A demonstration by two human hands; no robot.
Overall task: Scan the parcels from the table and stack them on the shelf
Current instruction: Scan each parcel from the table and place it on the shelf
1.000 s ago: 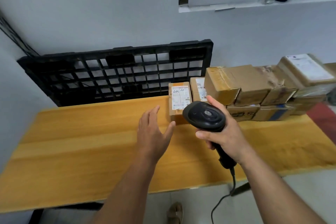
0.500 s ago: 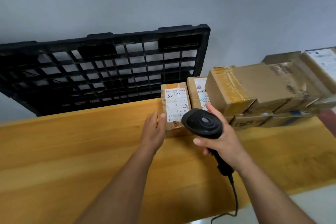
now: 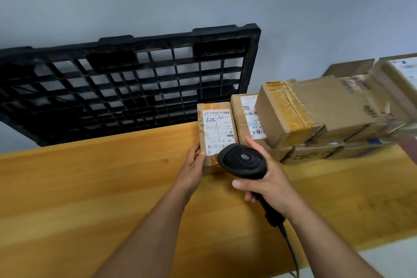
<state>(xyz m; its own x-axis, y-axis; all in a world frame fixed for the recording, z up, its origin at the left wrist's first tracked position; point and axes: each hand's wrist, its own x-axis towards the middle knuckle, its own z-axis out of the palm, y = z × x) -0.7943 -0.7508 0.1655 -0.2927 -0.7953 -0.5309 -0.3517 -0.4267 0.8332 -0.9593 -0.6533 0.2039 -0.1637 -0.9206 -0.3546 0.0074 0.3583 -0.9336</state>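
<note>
At the far edge of the wooden table (image 3: 90, 187), our left hand (image 3: 194, 162) reaches forward and pinches the lower left edge of a small cardboard parcel (image 3: 216, 126), thumb on its label. Our right hand (image 3: 270, 185) wraps the handle of a black barcode scanner (image 3: 243, 161), its rounded head aimed at that parcel. We see the parcel standing on end, long axis vertical, white label facing us. Taped brown boxes (image 3: 316, 106) are stacked just right of it, and a black plastic pallet (image 3: 112, 88) stands behind.

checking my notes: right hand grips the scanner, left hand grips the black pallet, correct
Not quite. The head view shows the left hand holding the small labelled parcel on the table, not the black pallet. The right hand does grip the scanner.
</note>
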